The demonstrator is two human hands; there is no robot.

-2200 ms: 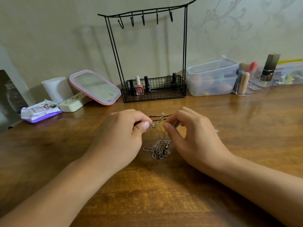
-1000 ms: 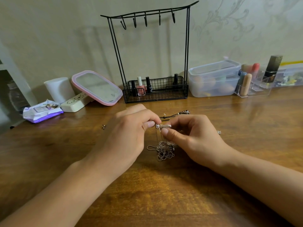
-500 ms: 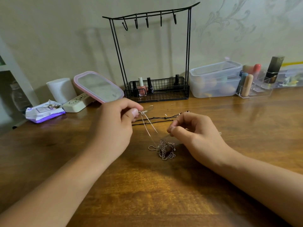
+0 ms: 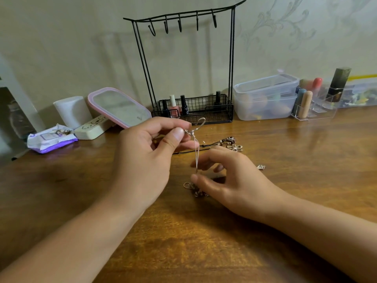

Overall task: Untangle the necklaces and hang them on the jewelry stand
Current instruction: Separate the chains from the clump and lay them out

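Silver chain (image 4: 196, 154) now runs taut and nearly upright between the two hands, where half a second ago it slanted loosely from a lower left hand; a second back both hands were pinching together at one spot. That spread suggests one strand is being drawn free of the knot, so the untangling is under way and nothing hangs on the stand yet. Going left to right: the left hand (image 4: 149, 158) is raised above the worktop (image 4: 204, 252), forearm angled in from the lower left, thumb and forefinger pinched on the chain's clasp end with a small loop (image 4: 201, 122) sticking up past the fingertips. Below and to the right, the right hand (image 4: 230, 182) sits low near the wood, fingers loosely curved around the lower chain, thumb tip beside the tangled heap (image 4: 195, 189); whether it truly pinches the strand I cannot tell. A second necklace on dark cord (image 4: 230, 142) lies just behind that hand. The wire stand (image 4: 183, 64) rises at the back against the wall, all five hooks bare.
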